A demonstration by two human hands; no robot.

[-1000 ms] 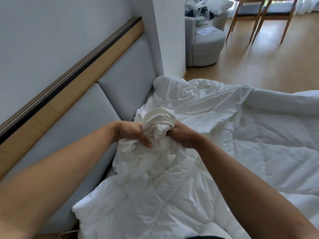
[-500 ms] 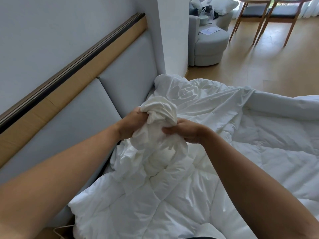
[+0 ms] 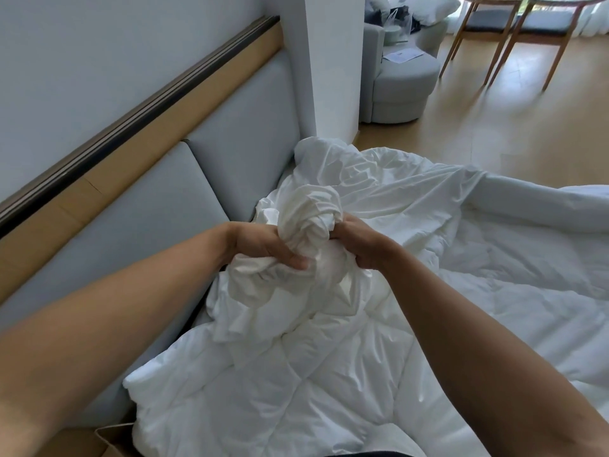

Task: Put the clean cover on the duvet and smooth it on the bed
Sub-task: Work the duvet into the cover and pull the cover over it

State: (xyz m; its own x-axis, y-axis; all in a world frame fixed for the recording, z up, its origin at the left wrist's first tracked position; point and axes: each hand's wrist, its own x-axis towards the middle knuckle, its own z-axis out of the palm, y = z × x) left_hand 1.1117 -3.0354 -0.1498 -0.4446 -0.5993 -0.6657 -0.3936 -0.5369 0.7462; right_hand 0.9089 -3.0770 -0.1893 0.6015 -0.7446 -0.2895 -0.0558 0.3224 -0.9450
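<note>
Progress is looking early-to-mid, prob. nowhere near done. Both hands are working a bunched wad of the cover (image 3: 304,214) up by the headboard (image 3: 158,225). Left hand (image 3: 263,247) is gripping the wad from its own side, fingers curled tight round the cloth, thumb pressing in at the front. Right hand (image 3: 361,247) is clamping it from the opposite side, fingers wrapped in & partly buried in folds, so exact finger spread isn't showing. Wad is sitting just above the duvet (image 3: 296,390), w/ loose cloth hanging down from it & touching the quilting.

Duvet is lying crumpled on the bed (itself hidden under the bedding), near corner resting against the headboard. Its stitched quilting is showing bare across the front & right of view, i.e. most of it isn't inside anything yet. Thin crinkled cloth (image 3: 395,189) is spreading out beyond the hands toward the pillar (image 3: 329,77); prob. the rest of the cover, can't say for sure. Whether a duvet corner is inside the wad: can't tell, cloth is hiding it.

Left to do, as I'm judging it: seating the corners, pulling the cover down the full length, closing the opening, then shaking out & smoothing flat. No smoothing is showing; everything is lying rumpled.
</note>
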